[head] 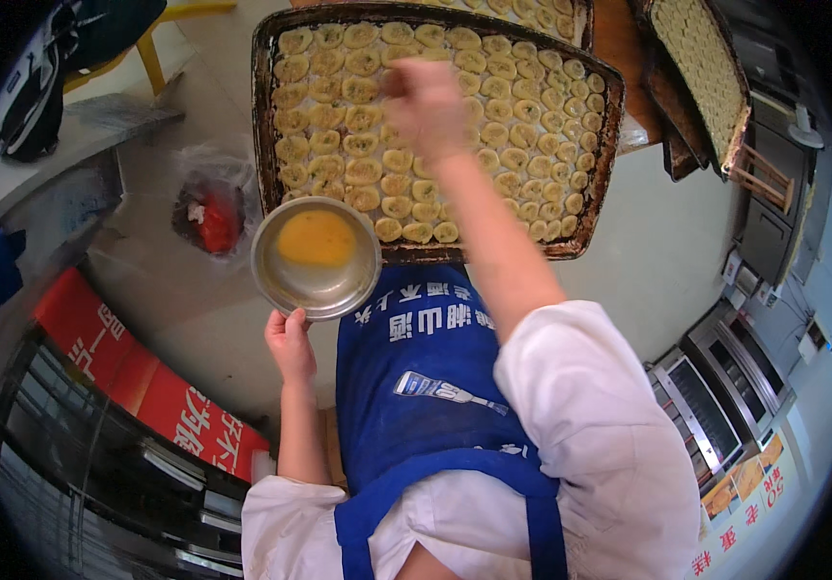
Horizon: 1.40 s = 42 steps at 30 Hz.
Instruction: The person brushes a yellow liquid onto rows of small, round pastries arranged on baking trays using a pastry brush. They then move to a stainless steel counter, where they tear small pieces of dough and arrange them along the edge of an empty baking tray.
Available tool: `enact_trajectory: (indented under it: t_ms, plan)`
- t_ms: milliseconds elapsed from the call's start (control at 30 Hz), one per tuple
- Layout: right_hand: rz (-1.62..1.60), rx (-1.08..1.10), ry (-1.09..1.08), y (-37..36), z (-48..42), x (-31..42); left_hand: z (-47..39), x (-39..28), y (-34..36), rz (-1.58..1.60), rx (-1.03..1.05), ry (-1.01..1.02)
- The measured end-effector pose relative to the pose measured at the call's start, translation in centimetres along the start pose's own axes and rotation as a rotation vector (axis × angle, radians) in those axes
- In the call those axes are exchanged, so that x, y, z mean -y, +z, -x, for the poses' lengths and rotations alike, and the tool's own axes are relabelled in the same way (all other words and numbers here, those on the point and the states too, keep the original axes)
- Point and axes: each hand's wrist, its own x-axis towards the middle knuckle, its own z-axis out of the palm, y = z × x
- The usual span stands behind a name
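My left hand grips the rim of a round stainless steel bowl, thumb on top. Inside the bowl lies a pool of yellow-orange liquid that looks like beaten egg. The bowl hangs over the near left corner of a large dark baking tray. Rows of small round pieces of dough, some with green flecks, cover the tray. Over its middle is my right hand, blurred by motion with the fingers curled; whether it holds anything cannot be made out.
Behind the tray is a second filled tray on a wooden table. More trays are stacked at the right, above a wooden stool. A plastic bag with red contents lies on the floor. Ovens stand at the right.
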Motion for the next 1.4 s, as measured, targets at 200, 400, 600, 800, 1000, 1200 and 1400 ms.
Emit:
enact_trajectory:
  t_ms: [200, 400, 600, 800, 1000, 1200, 1400]
  plan:
    - [-0.302, 0.168, 0.239, 1.4, 0.3, 4.0, 1.0, 0.6, 2.5, 0.010, -0.010, 0.019]
    - [0.126, 0.017, 0.029, -13.8, 1.5, -6.1, -1.4, 0.9, 5.3, -0.101, -0.019, 0.035]
    - [-0.185, 0.221, -0.163, -12.7, 5.6, 5.6, -4.5, -2.4, 10.5, -0.118, 0.099, 0.020]
    - [-0.154, 0.072, -0.136, -8.3, 6.5, 10.2, -8.0, -5.2, 8.9, -0.244, 0.318, -0.071]
    - [-0.336, 0.077, 0.204, -4.3, 6.7, 12.7, -11.8, -8.4, 6.1, -0.374, 0.412, -0.050]
    - [-0.186, -0.234, 0.330, 1.0, 0.6, 10.4, -14.3, -9.6, 1.5, -0.627, 0.468, 0.008]
    - [0.129, -0.172, 0.304, 0.7, -0.2, 3.0, -13.2, -11.2, -1.0, -0.671, 0.542, -0.070]
